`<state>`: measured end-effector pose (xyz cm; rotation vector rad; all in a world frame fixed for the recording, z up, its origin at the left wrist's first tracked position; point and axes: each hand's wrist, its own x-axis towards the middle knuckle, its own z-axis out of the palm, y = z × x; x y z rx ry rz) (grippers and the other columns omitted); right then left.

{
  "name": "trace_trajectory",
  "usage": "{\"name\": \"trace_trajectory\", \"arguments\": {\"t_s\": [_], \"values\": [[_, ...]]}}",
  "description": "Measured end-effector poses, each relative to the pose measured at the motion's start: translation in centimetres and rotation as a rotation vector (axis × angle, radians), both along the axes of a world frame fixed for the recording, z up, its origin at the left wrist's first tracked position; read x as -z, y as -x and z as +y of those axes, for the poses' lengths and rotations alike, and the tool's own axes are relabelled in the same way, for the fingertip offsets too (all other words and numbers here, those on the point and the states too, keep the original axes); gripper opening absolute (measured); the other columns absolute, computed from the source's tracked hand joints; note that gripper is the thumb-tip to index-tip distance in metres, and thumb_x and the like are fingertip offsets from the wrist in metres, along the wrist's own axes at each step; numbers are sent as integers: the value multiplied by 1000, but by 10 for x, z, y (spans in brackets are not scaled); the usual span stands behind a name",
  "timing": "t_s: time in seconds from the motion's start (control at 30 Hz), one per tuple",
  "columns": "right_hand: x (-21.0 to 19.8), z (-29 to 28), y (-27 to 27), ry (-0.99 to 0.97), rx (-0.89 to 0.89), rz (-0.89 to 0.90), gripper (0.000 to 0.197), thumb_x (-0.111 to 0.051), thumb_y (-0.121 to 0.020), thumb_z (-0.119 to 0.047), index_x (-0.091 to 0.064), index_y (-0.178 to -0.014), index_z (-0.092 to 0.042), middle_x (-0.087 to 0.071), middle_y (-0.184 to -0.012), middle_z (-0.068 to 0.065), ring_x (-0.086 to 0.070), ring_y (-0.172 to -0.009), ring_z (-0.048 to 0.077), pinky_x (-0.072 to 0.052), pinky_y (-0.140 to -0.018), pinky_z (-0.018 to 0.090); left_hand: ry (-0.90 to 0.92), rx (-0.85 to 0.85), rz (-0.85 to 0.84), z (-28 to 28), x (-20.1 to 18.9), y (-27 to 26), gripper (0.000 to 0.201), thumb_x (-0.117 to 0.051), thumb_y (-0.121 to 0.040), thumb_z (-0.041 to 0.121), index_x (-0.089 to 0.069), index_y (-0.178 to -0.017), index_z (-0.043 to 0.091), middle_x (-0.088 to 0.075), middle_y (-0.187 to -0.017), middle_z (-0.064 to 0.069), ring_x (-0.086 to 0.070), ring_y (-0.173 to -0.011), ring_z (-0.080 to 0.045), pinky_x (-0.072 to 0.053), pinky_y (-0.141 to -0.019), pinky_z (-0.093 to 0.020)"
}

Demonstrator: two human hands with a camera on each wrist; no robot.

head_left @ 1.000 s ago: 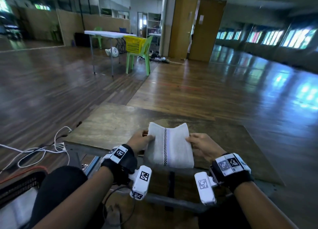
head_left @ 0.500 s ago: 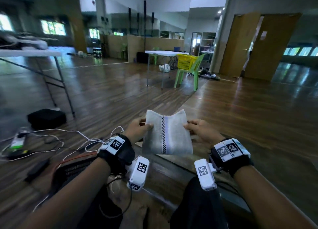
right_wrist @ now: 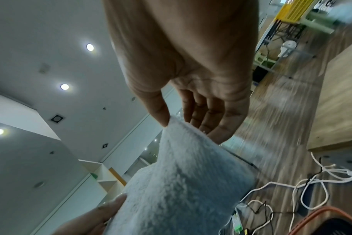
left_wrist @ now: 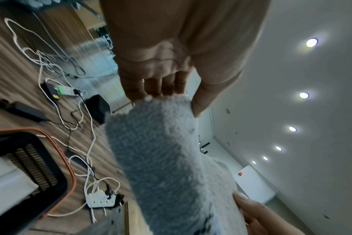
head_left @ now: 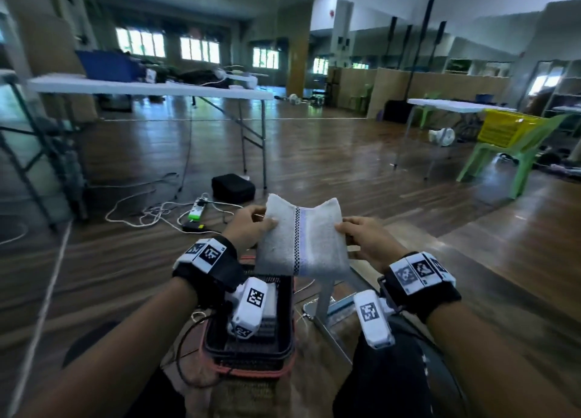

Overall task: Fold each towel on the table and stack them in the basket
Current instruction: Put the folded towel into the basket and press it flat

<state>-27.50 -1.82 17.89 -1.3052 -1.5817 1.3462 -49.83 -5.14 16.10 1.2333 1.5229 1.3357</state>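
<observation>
Above the basket, at roughly 12 o'clock from its rim, you've got the folded towel held in the air between both hands. Your left hand pinches the towel's 9 o'clock edge, thumb on top and fingers under; your right hand pinches the 3 o'clock edge the same way, thumb over the fold. Both are clamped on the cloth, neither free. The towel sags a bit in the middle, corners at 12 o'clock poking up.

The basket sits on the floor at about 6 o'clock from the towel, w/ pale folded cloth already inside, prob. earlier towels, though the left wrist cam blocks most of it in the head view. The table corner is at 5 o'clock of the towel, just beside the basket.

To do this step well: keep both pinches even so the fold doesn't open, and pull your hands slightly apart to take out the sag before lowering. Bring the towel straight down towards 6 o'clock, level, and line its long edges up w/ the stack below. Lay the near edge first, then the far edge, and let go w/ both hands together so it lands flat. Mind the wires at 9 o'clock and the basket rim; a snagged corner would prob. undo the fold
</observation>
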Motion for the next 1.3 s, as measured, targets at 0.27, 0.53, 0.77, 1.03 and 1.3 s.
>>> {"name": "trace_trajectory", "arguments": {"t_s": [0.27, 0.53, 0.77, 1.03, 1.3], "values": [[34, 53, 70, 82, -50, 0, 10, -52, -92, -10, -61, -94, -11, -62, -82, 5, -56, -69, 17, -45, -59, 28, 86, -75, 5, 26, 23, 62, 31, -55, -90, 1, -51, -120, -6, -56, -85, -3, -54, -74, -15, -42, -48, -13], [129, 112, 129, 284, 28, -193, 12, -58, -79, -18, -57, -69, -14, -54, -72, 8, -50, -63, 22, -45, -59, 30, 393, -89, -99, 84, 133, 106, 18, -49, -93, 5, -55, -79, 15, -57, -77, -5, -54, -57, -12, -43, -47, -18], [272, 165, 159, 445, 1, -474, 14, -56, -82, -19, -59, -80, -5, -62, -87, 13, -59, -87, 29, -46, -79, 35, 676, -114, 11, 129, 276, 125, 13, -56, -87, 8, -60, -75, 14, -61, -68, -4, -54, -60, -16, -43, -60, -22], [378, 233, 185, 463, 17, -518, 12, -51, -85, -14, -60, -84, -5, -57, -87, 12, -52, -80, 24, -37, -60, 27, 712, -121, 176, 207, 370, 131, 24, -54, -83, 11, -68, -103, 11, -68, -100, -8, -62, -95, -25, -51, -89, -35], [427, 283, 199, 418, 66, -465, 23, -51, -85, -9, -65, -92, 7, -53, -80, 13, -50, -75, 21, -35, -67, 27, 670, -198, 164, 265, 422, 141, 29, -53, -81, 9, -66, -106, 9, -68, -109, -11, -62, -100, -29, -50, -91, -39]]}}
